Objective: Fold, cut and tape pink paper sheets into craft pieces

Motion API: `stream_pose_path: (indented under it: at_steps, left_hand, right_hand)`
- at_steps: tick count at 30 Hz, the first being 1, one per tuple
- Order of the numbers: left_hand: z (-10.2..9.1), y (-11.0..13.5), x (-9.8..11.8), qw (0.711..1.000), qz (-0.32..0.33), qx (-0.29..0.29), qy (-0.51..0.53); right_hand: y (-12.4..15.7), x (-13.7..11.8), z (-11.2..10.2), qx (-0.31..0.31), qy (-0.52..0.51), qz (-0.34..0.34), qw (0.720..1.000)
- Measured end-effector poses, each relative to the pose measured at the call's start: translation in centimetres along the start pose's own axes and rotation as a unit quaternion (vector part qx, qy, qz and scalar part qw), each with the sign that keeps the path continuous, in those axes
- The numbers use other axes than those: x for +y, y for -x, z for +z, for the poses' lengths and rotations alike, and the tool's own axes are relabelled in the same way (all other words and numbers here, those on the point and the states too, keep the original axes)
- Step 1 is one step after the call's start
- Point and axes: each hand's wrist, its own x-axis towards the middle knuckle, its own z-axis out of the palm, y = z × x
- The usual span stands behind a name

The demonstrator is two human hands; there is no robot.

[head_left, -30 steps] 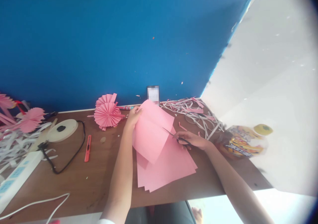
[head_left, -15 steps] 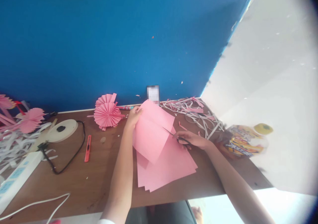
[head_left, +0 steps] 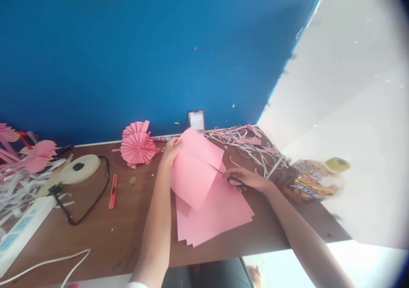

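Observation:
My left hand (head_left: 173,150) pinches the far left edge of a pink paper sheet (head_left: 194,173), which is lifted and slightly curved. In my right hand (head_left: 243,178) are black-handled scissors (head_left: 235,180), their blades pointing left across the right part of the lifted sheet. How far the blades are parted cannot be made out. Beneath lies a fanned stack of pink paper (head_left: 214,220), its corners stepped at the near edge. Pink pleated paper rosettes (head_left: 139,147) stand left of my left hand.
On the brown table (head_left: 128,237) lie a red box cutter (head_left: 113,192), a white disc-shaped device (head_left: 79,168) with a black cable, and a power strip (head_left: 25,226). Paper strips (head_left: 252,141) heap by the blue wall. A yellow-capped bottle (head_left: 315,181) stands right; a phone (head_left: 196,121) leans at the back.

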Motion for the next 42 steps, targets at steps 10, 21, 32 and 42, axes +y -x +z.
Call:
stream_pose_path:
  at_steps: [10, 21, 32, 42]
  left_hand:
    - [0.0, -0.2, -0.3, 1.0, 0.006, -0.001, 0.0]
    - [-0.2, 0.2, 0.9, 0.998, 0.041, -0.007, 0.044]
    - [-0.4, 0.3, 0.9, 0.998, 0.056, -0.01, 0.036]
    - [0.7, 0.2, 1.4, 0.998, 0.043, -0.011, 0.035]
  right_hand:
    - [0.0, 0.1, 0.0, -0.013, -0.004, -0.006, 1.0]
    - [0.5, -0.5, -0.2, -0.031, 0.017, -0.027, 0.999]
    - [0.4, -0.3, -0.2, -0.019, 0.009, -0.034, 0.999]
    - [0.6, -1.0, 0.0, -0.009, 0.021, -0.022, 0.999]
